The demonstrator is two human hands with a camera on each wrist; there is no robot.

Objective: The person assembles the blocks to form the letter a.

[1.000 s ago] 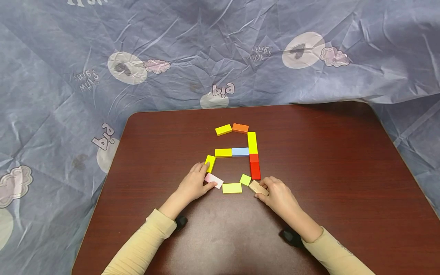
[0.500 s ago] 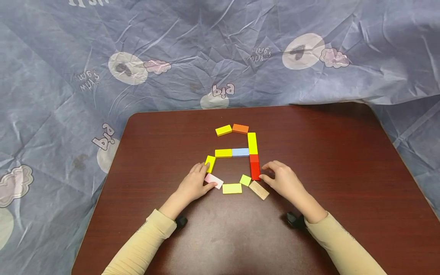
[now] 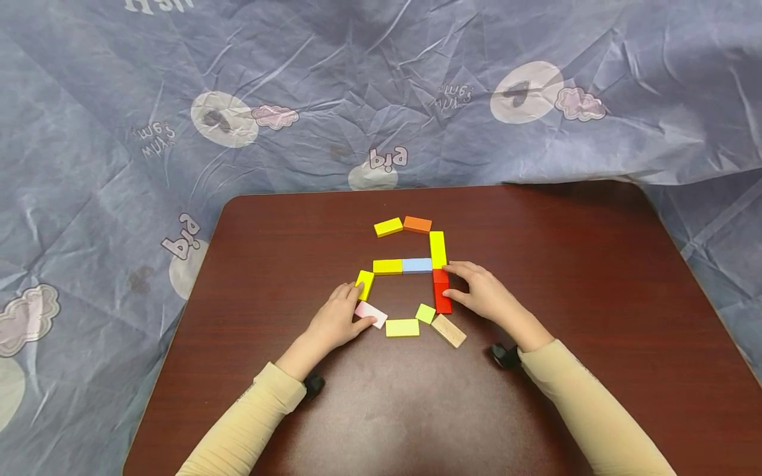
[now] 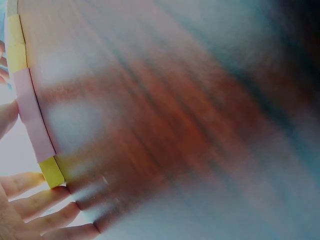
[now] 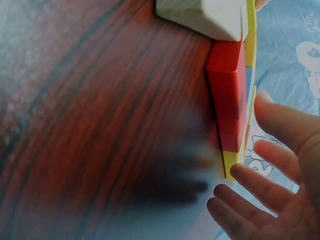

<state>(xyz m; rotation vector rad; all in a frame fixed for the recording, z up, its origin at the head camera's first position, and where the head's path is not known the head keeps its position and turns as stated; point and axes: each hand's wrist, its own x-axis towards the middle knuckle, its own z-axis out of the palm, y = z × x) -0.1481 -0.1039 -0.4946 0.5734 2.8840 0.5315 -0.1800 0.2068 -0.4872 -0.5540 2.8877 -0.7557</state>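
Note:
My left hand (image 3: 335, 320) lies at the left of a block outline, its fingertips on a slanted yellow block (image 3: 366, 280) and its thumb at a pale pink block (image 3: 367, 311). Straight fingers reach past the yellow end piece (image 4: 52, 172) in the left wrist view. On the other side my right hand (image 3: 491, 296) is beside two red blocks (image 3: 442, 301) in line, thumb near the lower one, index fingertip where the upper one meets a yellow block (image 3: 437, 248). Its fingers are spread loosely in the right wrist view, next to the red side (image 5: 227, 100). Nothing is gripped.
A plain wooden block (image 3: 449, 330) lies slanted at the lower right, by a lime block (image 3: 425, 313) and a light yellow block (image 3: 402, 328). A blue block (image 3: 417, 266) forms part of the middle bar. An orange block (image 3: 417, 225) tops the outline on the dark table (image 3: 286, 238).
My right hand has let go of the wooden block and moved away from the body to the red blocks. The left hand stays where it was.

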